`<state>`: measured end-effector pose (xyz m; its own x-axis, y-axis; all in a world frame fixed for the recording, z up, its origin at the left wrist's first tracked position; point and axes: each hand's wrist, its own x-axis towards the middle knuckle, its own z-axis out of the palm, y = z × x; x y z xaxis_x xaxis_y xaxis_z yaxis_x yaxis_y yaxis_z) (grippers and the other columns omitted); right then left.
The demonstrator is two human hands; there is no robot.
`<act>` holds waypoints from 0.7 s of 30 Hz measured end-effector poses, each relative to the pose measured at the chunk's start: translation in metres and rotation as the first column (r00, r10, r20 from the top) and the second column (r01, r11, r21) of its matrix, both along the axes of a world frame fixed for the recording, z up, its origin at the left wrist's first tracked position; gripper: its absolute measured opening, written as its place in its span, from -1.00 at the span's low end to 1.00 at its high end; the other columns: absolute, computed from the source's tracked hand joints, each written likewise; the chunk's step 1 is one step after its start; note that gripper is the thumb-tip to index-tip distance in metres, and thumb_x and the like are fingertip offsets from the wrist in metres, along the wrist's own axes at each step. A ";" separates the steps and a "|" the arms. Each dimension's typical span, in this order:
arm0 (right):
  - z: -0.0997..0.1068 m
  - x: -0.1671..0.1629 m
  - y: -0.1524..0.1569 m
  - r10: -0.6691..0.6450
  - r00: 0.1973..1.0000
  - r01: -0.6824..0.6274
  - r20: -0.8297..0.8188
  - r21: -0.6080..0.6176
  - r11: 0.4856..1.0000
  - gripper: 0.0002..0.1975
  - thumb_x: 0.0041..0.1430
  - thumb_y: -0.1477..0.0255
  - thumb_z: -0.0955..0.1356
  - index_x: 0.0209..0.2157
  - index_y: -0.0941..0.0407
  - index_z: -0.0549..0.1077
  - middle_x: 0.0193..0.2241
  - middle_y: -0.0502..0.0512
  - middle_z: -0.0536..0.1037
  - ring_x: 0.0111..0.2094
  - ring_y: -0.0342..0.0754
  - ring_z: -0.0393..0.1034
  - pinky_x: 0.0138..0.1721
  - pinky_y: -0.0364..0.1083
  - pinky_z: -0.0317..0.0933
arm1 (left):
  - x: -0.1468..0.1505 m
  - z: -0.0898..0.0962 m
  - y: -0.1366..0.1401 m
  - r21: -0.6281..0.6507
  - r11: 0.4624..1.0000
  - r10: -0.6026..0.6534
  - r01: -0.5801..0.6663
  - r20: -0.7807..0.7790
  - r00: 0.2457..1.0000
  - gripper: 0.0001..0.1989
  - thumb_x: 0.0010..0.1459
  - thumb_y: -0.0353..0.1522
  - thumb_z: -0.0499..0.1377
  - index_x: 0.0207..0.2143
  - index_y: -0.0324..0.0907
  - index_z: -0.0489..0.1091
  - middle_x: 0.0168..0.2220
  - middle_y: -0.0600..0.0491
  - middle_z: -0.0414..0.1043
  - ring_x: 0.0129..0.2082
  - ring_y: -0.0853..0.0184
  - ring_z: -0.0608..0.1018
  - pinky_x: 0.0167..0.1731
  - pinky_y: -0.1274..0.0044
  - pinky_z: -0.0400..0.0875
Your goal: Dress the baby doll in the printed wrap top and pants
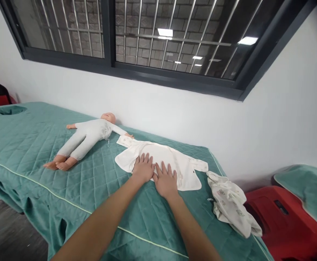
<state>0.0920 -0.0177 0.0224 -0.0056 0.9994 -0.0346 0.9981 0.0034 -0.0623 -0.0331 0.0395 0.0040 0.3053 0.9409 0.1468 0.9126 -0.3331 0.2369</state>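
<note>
A small white baby top (pixel 158 150) lies spread on the green quilted bed cover, its sleeves stretched out to both sides. My left hand (pixel 143 168) rests flat on its lower middle, fingers apart. Beside it, my right hand (pixel 166 179) also presses on the cloth with fingers spread, and the two thumbs nearly meet. To the left a baby doll (pixel 89 136) with a white cloth body lies on its back, one hand close to the top's left sleeve. A crumpled printed white baby garment (pixel 229 203) sits at the right edge of the bed.
The green bed cover (pixel 38 145) has a face hole (pixel 11 110) at the far left. Behind the bed stands a white wall with a dark-framed window (pixel 115 69). A red plastic stool (pixel 280 217) and green cloth (pixel 308 188) are at the right. A red and black chair shows far left.
</note>
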 end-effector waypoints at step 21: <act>0.061 -0.137 0.028 0.411 0.857 -0.368 -0.311 0.190 0.910 -0.23 0.26 0.10 0.21 0.40 0.07 -0.07 0.41 0.01 -0.08 0.42 0.05 -0.25 0.39 0.11 -0.14 | -0.351 0.062 -0.015 0.011 0.833 0.387 -0.553 0.703 0.597 -0.42 0.18 -0.07 0.08 0.19 -0.09 0.28 0.25 -0.05 0.27 0.19 0.05 0.39 0.17 0.18 0.32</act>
